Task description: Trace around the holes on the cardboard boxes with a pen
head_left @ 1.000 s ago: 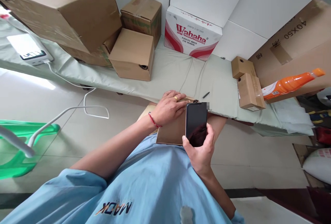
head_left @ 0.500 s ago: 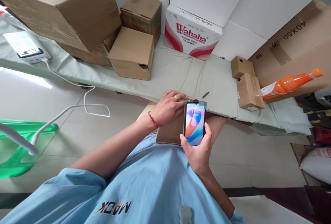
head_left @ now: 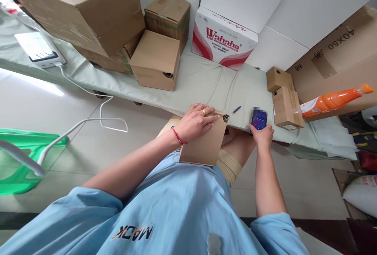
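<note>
A brown cardboard box (head_left: pixel 203 149) rests on my lap, against the cloth-covered table's edge. Lying flat across its upper face is my left hand (head_left: pixel 196 123), fingers stretched out, with a ring and a red bracelet on it. Off to the right, my right hand (head_left: pixel 263 134) grips a smartphone (head_left: pixel 259 119) by its lower end, at the table's front edge. Its screen is dark blue and purple, partly blurred out. I cannot tell whether the phone touches the cloth. A dark pen (head_left: pixel 236 109) lies on the cloth between box and phone.
Several cardboard boxes (head_left: pixel 154 58) stand at the back left, and a white-and-red Wahaha carton (head_left: pixel 224 39) leans at the wall. On the right are small boxes (head_left: pixel 287 107) and an orange bottle (head_left: pixel 335 99). A white power bank (head_left: pixel 41 50) trails a cable; a green stool (head_left: pixel 17 172) stands lower left.
My right hand has carried the phone from over the box to the right, toward the table edge. Its screen went from a bright lock screen to a dark one. My left hand stays on the box.
</note>
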Demonstrator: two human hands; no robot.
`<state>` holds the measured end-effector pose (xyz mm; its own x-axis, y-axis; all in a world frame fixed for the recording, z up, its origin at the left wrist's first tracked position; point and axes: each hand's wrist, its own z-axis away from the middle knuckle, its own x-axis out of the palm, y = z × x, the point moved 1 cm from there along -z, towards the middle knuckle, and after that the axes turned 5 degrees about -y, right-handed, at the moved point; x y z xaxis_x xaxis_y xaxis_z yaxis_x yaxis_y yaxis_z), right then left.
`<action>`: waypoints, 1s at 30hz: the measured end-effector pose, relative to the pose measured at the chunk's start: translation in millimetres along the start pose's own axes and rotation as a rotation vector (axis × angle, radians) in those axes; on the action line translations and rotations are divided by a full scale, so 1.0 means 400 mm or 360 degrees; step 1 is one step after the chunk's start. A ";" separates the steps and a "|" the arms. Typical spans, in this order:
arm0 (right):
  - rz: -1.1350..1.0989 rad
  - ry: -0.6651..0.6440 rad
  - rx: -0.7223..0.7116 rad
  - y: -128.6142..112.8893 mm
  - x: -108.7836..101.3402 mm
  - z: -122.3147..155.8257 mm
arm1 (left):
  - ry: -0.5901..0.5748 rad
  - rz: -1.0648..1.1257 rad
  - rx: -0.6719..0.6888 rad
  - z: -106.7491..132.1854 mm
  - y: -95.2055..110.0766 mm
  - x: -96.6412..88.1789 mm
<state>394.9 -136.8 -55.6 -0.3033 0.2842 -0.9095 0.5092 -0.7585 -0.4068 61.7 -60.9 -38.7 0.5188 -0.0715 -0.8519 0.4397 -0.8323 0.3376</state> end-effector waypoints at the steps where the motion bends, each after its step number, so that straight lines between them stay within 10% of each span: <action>1: 0.0019 -0.0022 0.0005 -0.002 0.000 -0.024 | 0.0006 -0.0005 0.0001 0.000 0.000 0.000; 10: 0.0121 -0.0029 -0.0118 -0.054 0.025 -0.082 | 0.0025 -0.0064 0.0007 0.001 0.002 0.000; 15: -0.0393 0.0193 -0.0533 -0.004 0.019 0.058 | 0.0010 -0.0033 -0.0014 0.002 0.001 0.002; 21: -0.1140 -0.1382 -0.0726 0.072 0.147 0.381 | -0.0034 0.0018 -0.0034 -0.001 0.002 -0.002; 30: -0.1577 -0.1548 -0.0536 0.017 0.190 0.397 | -0.0004 0.0090 -0.0042 -0.001 -0.003 -0.010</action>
<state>247.5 -213.3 -114.0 -0.9927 -0.0072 0.1206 -0.1140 -0.2756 -0.9545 59.4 -59.3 -35.5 0.5416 -0.1197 -0.8321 0.4290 -0.8119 0.3960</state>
